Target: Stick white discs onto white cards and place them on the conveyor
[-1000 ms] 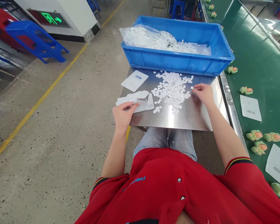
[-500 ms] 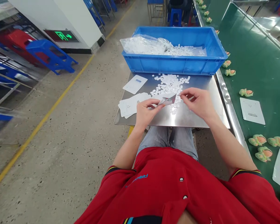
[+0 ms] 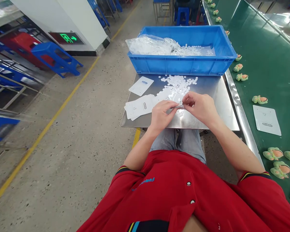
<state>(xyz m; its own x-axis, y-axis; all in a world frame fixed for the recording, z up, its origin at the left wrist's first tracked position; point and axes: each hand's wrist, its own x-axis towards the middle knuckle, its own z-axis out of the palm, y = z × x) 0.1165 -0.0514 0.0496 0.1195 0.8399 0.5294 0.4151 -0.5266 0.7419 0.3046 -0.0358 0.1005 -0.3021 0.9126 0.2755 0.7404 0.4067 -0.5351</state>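
My left hand (image 3: pixel 163 114) is closed on the near end of a small white pouch (image 3: pixel 178 105), held low over the metal table and seen almost edge-on. At the pouch's right end, the fingers of my right hand (image 3: pixel 200 104) are pinched together and touch it; what lies between them is hidden. Behind the hands spreads a heap of small white discs (image 3: pixel 177 83). A fanned stack of flat white pouches (image 3: pixel 140 107) with rounded corners and a dark printed label lies left of my left hand. Another white pouch (image 3: pixel 141 86) lies alone behind the stack.
A blue crate (image 3: pixel 183 65) with a clear plastic bag (image 3: pixel 151 45) and loose discs stands at the table's back. On the right runs a green conveyor belt (image 3: pixel 263 74) carrying small green-and-orange figures (image 3: pixel 259 100) and white pouches (image 3: pixel 267 120). A metal rail (image 3: pixel 239 106) edges the belt.
My right hand has come left to the pouch's end, and my left hand has shifted right. The pouch, which showed a gaping silvery inside, is now turned nearly edge-on.
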